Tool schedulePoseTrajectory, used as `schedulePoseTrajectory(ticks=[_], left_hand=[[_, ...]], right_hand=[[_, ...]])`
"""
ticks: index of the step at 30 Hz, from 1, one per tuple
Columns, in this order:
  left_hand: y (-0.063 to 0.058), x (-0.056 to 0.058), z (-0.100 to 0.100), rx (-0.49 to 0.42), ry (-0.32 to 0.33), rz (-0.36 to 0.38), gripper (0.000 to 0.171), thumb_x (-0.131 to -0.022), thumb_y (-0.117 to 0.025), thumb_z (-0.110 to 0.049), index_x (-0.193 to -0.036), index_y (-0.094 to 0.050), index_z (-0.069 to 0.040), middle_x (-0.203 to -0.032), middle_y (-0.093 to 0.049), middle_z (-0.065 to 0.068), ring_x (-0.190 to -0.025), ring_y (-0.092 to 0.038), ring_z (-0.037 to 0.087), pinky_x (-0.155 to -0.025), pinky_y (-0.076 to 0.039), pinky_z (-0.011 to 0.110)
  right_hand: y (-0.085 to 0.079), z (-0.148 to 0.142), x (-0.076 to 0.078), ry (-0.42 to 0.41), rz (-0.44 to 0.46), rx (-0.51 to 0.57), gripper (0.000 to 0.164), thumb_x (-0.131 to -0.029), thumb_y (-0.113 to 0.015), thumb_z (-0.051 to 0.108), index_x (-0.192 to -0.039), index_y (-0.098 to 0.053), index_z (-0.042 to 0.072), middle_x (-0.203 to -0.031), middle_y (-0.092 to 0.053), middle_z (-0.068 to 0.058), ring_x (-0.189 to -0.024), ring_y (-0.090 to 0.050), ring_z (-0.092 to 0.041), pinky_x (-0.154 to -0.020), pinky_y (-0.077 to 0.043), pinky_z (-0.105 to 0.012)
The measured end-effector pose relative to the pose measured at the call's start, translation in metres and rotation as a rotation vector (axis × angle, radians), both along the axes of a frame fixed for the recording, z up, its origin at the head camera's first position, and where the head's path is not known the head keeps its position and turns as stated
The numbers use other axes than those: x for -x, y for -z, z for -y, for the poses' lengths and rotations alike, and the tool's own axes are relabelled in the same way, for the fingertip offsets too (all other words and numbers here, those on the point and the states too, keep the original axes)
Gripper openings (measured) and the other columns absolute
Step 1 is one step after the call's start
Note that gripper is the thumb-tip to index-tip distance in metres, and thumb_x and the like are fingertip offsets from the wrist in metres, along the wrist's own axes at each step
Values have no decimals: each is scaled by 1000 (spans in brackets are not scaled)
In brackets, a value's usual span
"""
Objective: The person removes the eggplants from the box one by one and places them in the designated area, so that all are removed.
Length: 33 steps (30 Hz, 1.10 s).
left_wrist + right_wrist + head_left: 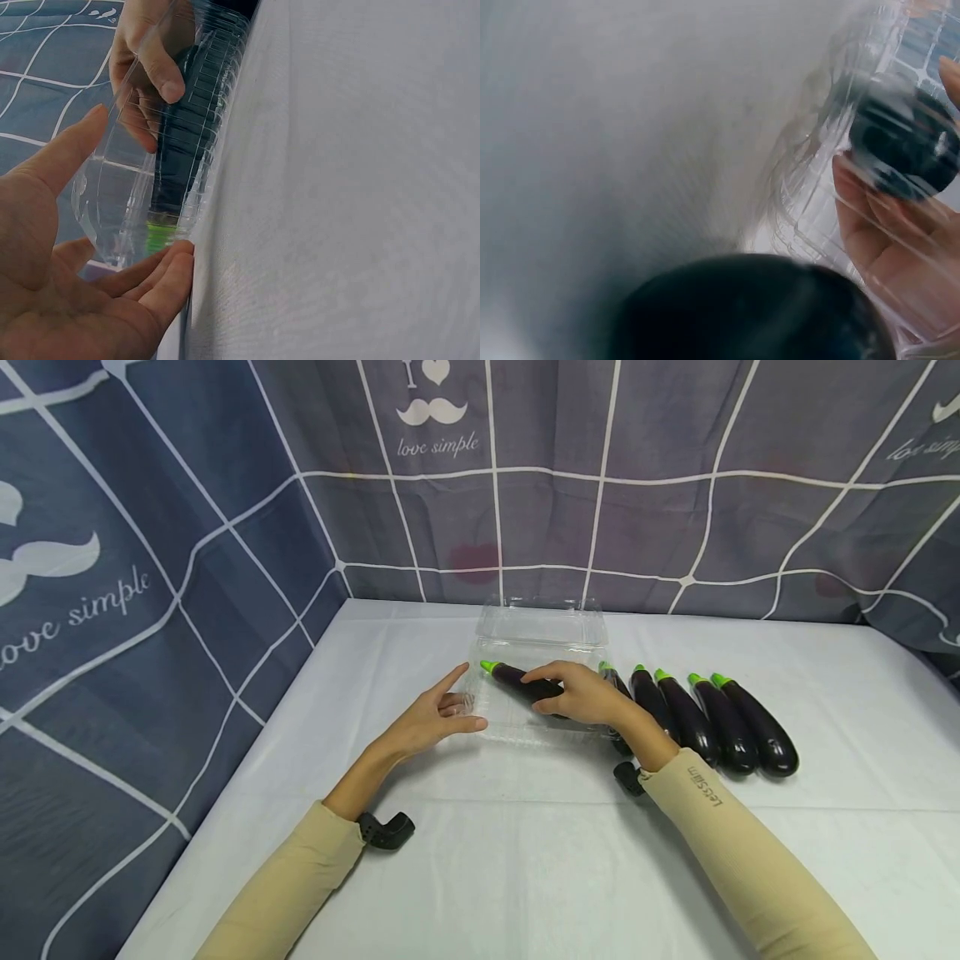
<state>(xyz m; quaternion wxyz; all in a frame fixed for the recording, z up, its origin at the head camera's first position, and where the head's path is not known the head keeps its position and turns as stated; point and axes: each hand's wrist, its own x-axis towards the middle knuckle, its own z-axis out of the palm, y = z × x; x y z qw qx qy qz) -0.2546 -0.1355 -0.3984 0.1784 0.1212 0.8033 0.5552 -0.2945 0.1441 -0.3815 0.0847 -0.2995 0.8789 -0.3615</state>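
A clear plastic clamshell box point(497, 714) lies with its lid point(540, 627) folded back toward the curtain. My right hand point(581, 695) grips a dark eggplant point(512, 678) by its body, inside the box. Its green stem end points to the far left. In the right wrist view, the eggplant's rounded end point(900, 142) sits between thumb and fingers. My left hand point(429, 720) is at the box's left side, thumb and fingers spread, fingertips point(176, 259) touching or very near its wall.
Several more eggplants point(757, 727) lie in a row right of the box, green ends away from me. The nearest point(615, 681) is partly hidden by my right arm. A white cloth point(517, 860) covers the table; a grid-patterned curtain point(547, 518) hangs behind.
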Motion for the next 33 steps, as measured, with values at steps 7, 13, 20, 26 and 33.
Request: schedulePoseTrajectory(ticks=[7, 13, 20, 26, 33], left_hand=[[0, -1, 0, 1, -2, 1, 102, -82, -81, -38, -159, -16, -34, -153, -34, 18, -140, -35, 31, -109, -34, 49], [0, 0, 0, -2, -10, 0, 101, -81, -82, -38, -159, -17, -34, -152, -35, 17, -139, -37, 30, -109, -34, 48], [1, 0, 1, 33, 17, -49, 97, -83, -80, -43, -157, -17, -42, -155, -31, 16, -139, -36, 31, -108, -36, 49], [1, 1, 3, 43, 27, -71, 96, -83, -80, -43, -158, -21, -35, -154, -34, 15, -137, -40, 31, -105, -38, 51], [-1, 1, 1, 45, 5, -65, 98, -81, -81, -43, -158, -22, -33, -149, -40, 18, -135, -42, 30, -103, -41, 50]], right_hand=[[0, 2, 0, -43, -9, -44, 49, -88, -73, 10, -135, -61, 5, -135, -59, -12, -117, -54, -29, -94, -44, -48], [0, 2, -1, -69, 2, -34, 49, -90, -61, 4, -139, -57, 5, -140, -54, -14, -128, -48, -31, -101, -40, -51], [-1, 1, -2, 3, -2, -29, 46, -90, -58, 6, -136, -62, 11, -135, -56, -17, -124, -51, -33, -100, -41, -51], [-2, 1, -1, -8, 6, 38, 47, -89, -60, 5, -136, -61, 9, -135, -57, -13, -118, -52, -28, -95, -42, -48], [-2, 1, 1, -18, -3, 77, 48, -87, -62, 4, -136, -61, 6, -133, -59, -11, -114, -54, -27, -93, -43, -47]])
